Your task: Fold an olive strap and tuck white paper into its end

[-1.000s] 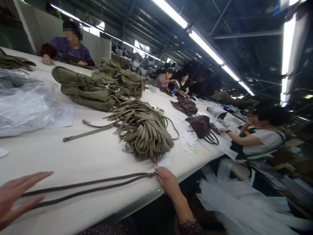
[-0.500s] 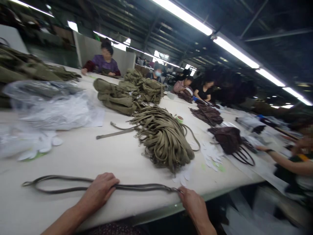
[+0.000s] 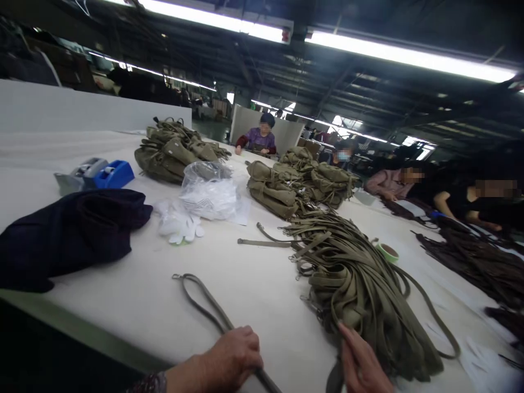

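Two hands on a strap at the bench edge

The left hand (image 3: 231,357) has its fingers clamped on a looped olive strap (image 3: 204,305) lying on the white bench (image 3: 254,284); the right hand (image 3: 362,363), fingers loosely together, touches the strap pile (image 3: 360,289).

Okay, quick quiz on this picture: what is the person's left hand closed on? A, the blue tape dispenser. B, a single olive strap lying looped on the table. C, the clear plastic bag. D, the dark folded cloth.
B: the left hand is closed over the strap, whose loop runs up the table away from it.
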The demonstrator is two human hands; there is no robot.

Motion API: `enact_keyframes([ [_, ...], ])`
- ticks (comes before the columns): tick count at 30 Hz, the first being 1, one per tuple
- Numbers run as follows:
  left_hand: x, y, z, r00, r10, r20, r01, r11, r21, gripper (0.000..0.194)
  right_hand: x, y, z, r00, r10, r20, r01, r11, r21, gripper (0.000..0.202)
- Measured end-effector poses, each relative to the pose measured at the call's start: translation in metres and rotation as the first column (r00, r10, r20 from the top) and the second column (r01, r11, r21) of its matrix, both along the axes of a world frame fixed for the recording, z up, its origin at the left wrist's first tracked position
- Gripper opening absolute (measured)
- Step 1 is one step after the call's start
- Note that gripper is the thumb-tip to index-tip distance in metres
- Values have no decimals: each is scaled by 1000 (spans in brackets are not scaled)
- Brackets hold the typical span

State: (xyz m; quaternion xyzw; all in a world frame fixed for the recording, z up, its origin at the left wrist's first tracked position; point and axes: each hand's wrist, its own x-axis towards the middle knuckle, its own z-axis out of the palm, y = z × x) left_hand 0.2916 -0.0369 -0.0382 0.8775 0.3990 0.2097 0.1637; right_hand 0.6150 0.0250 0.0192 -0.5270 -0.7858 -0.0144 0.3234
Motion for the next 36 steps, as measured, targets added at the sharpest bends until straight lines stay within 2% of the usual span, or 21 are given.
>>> enact_keyframes([
  [2, 1, 0, -3, 1000, 10, 4, -10, 1000, 11, 10, -78, 21, 6, 985, 162, -58, -166, 982, -85, 35],
  [4, 3, 0, -6, 999, 42, 17, -42, 999, 4, 7, -145, 38, 12, 915, 376, -143, -397, 901, -171, 40],
  [6, 4, -1, -10, 997, 76, 28, -76, 997, -13, 7, -185, 49, 16, 843, 502, -195, -534, 823, -194, 42],
  [7, 5, -2, -11, 996, 89, 32, -89, 996, -20, 7, -192, 51, 16, 826, 522, -214, -560, 803, -203, 42],
  [9, 6, -2, -12, 994, 102, 47, -101, 995, -27, 8, -184, 51, 17, 839, 493, -231, -537, 817, -210, 38],
  [12, 7, -3, -9, 991, 106, 79, -103, 994, -40, 9, -139, 36, 12, 915, 356, -188, -389, 902, -187, 31],
  [14, 8, -2, -6, 990, 111, 83, -106, 993, -59, 11, -109, 19, 3, 944, 311, -114, -327, 930, -171, 29],
  [15, 9, -1, -6, 990, 117, 80, -111, 991, -69, 13, -98, 10, -3, 940, 334, -67, -341, 927, -155, 29],
  [17, 12, 1, -6, 989, 131, 73, -125, 989, -84, 13, -87, -7, -21, 890, 455, 34, -451, 888, -87, 33],
  [19, 15, 3, -6, 988, 140, 65, -134, 987, -89, 12, -87, -20, -40, 826, 550, 125, -554, 833, -5, 42],
  [20, 16, 4, -4, 989, 139, 55, -133, 987, -90, 11, -90, -24, -48, 818, 557, 145, -564, 825, 16, 42],
  [23, 13, 4, 6, 994, 113, 2, -111, 985, -130, 10, -99, -31, -65, 859, 494, 135, -494, 869, -35, 24],
  [25, 2, 3, 16, 996, 89, -28, -92, 982, -165, 14, -101, -33, -68, 887, 443, 132, -436, 897, -77, 17],
  [28, -24, 0, 26, 993, 110, -33, -114, 985, -131, 26, -93, -36, -68, 932, 344, 114, -341, 939, -40, 20],
  [32, -53, 0, 21, 989, 149, -20, -149, 989, 1, 30, -82, -39, -66, 955, 289, 72, -291, 956, 25, 26],
  [36, -51, 9, 16, 979, 201, -21, -201, 980, 12, 29, -93, -41, -63, 944, 319, 88, -321, 947, 9, 34],
])
